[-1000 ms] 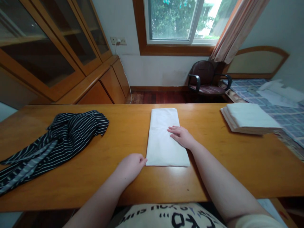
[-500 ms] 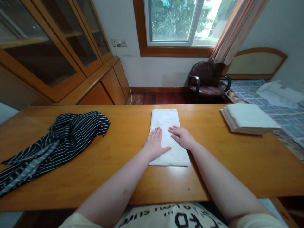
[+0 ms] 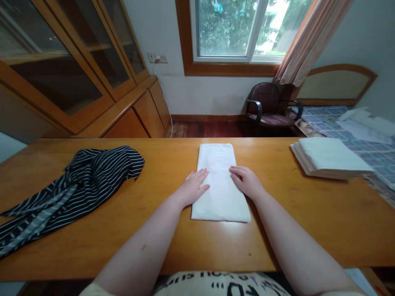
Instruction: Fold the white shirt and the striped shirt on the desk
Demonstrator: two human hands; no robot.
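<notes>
A white cloth, folded into a long narrow strip, lies lengthwise on the wooden table in front of me. My left hand rests flat on the cloth's left edge, fingers stretched out. On the right edge, at about the same height, my right hand lies flat too, fingers extended. Neither hand holds anything.
A black garment with white stripes lies crumpled on the table's left. A stack of folded white cloths sits at the right end. Beyond are a glass-door cabinet, an armchair under the window and a bed.
My left hand went from the cloth's near left corner up onto its middle, then slid out to the left edge. My right hand shifted slightly right, to the right edge.
</notes>
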